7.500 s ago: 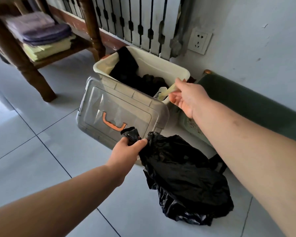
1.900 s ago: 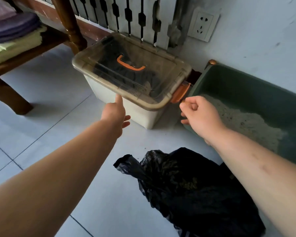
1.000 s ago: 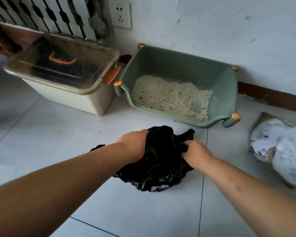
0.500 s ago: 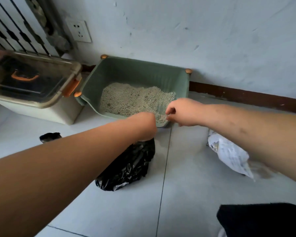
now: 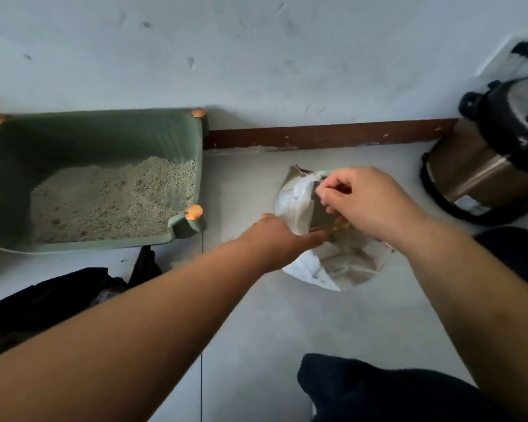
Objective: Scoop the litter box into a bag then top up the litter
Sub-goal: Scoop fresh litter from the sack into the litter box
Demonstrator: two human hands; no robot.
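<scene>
A green litter box (image 5: 177, 226) with pale litter heaped toward its right side stands against the wall on the left. A crumpled white litter bag (image 5: 296, 205) lies on the floor to its right. My right hand (image 5: 363, 202) pinches the bag's upper edge with curled fingers. My left hand (image 5: 275, 236) reaches in from the left and pinches the bag at its mouth, where a thin yellowish strip (image 5: 333, 227) runs between both hands. The black rubbish bag (image 5: 46, 296) sits on the floor at lower left, partly behind my left forearm.
A steel and black electric cooker (image 5: 485, 166) stands on the floor at far right. A brown skirting board (image 5: 326, 135) runs along the wall. Dark clothing (image 5: 378, 394) fills the bottom right corner. Pale floor tiles lie between the bag and me.
The view has swung right, off the lidded storage bin. Both hands left the black bag, moved right past the litter box, and now hold the white litter bag.
</scene>
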